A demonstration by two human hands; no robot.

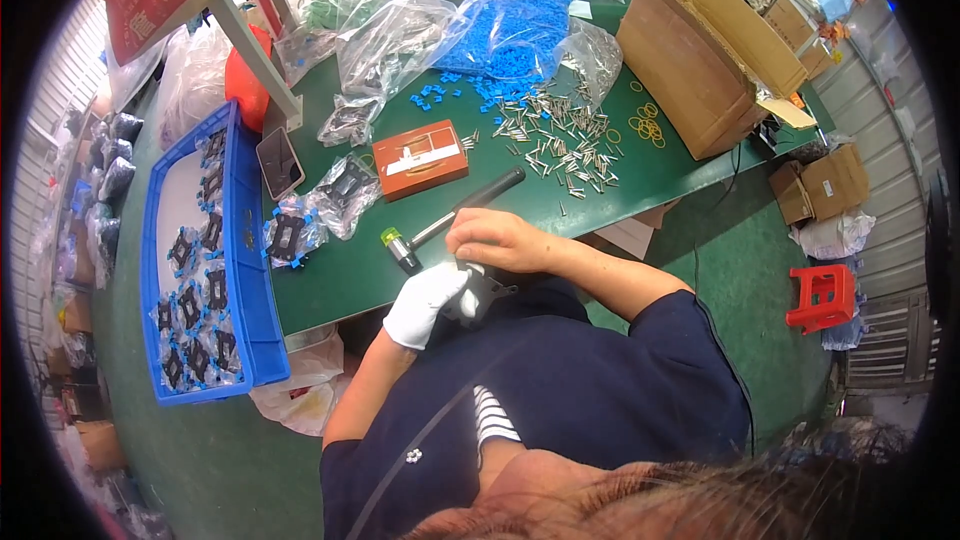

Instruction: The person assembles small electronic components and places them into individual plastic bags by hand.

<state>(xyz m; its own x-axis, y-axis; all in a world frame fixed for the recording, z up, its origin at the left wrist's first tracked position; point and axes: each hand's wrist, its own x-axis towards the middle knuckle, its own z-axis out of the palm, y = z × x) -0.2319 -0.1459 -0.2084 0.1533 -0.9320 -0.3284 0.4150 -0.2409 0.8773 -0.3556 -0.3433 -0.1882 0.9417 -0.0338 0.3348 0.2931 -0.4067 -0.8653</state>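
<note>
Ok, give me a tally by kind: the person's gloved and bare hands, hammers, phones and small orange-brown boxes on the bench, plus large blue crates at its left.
Gloved left hand: 1
Bare right hand: 1
Hammer: 1
Phone: 1
Orange-brown box: 1
Blue crate: 1
Total: 6

A dark navy short-sleeved top (600, 365) is worn, marked toward the left by a small white flower-shaped ornament (414, 456). At its neckline, dark-and-white striped cloth (492, 416) is exposed. The left hand (428, 302) is covered by a white glove (408, 314); the right hand (502, 240) is seen bare.
</note>
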